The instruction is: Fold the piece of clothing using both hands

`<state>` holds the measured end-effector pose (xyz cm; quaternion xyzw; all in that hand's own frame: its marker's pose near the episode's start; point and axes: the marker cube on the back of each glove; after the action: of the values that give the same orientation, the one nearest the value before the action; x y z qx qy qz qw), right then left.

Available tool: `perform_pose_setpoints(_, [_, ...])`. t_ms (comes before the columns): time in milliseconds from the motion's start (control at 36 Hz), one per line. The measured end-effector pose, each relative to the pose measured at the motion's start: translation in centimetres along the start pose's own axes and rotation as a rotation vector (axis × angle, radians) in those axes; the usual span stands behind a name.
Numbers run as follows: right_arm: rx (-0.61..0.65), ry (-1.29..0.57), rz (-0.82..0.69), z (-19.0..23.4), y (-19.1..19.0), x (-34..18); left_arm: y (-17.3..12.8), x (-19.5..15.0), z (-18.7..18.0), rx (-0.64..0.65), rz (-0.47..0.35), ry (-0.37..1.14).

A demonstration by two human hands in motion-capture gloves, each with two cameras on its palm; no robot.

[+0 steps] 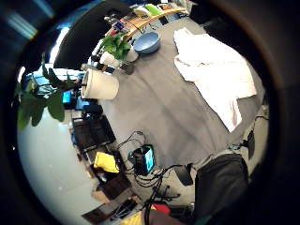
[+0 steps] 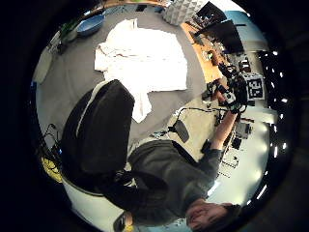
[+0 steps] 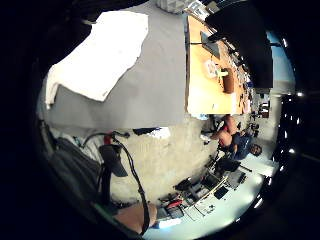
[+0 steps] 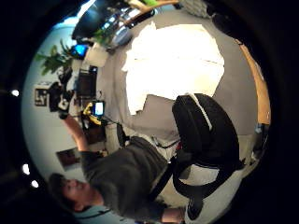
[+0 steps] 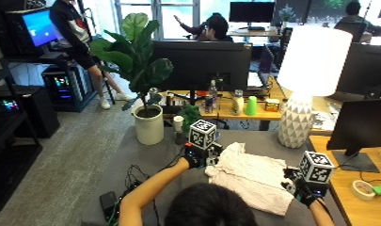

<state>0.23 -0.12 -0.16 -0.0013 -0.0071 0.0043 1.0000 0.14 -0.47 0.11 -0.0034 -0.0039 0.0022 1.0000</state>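
here the left hand [image 5: 196, 159] is hovering raised above the far left corner of the shirt [image 5: 251, 181], and whether its fingers are apart or curled cannot be told. the right hand [image 5: 305, 189] is hanging over the shirt's right edge, its fingers likewise hidden. neither is seen gripping cloth. the white shirt is lying spread and rumpled on the grey table [image 5: 159, 155], with one sleeve trailing toward the near edge. further out, a potted plant [image 5: 142, 75] is standing at the far left, a blue bowl [image 1: 146, 42] near it, and a white lamp [image 5: 306, 80] at the far right.
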Motion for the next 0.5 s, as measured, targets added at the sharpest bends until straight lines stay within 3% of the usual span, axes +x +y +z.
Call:
perform_pose_setpoints(305, [0.071, -0.046, -0.006, -0.9, -0.3, 0.6, -1.4, 0.1, 0.8, -0.009, -0.025, -0.023])
perform_pose_setpoints(500, [0.021, -0.041, -0.012, -0.2, -1.2, -0.1, -1.2, -0.1, 1.3, -0.020, -0.016, -0.003])
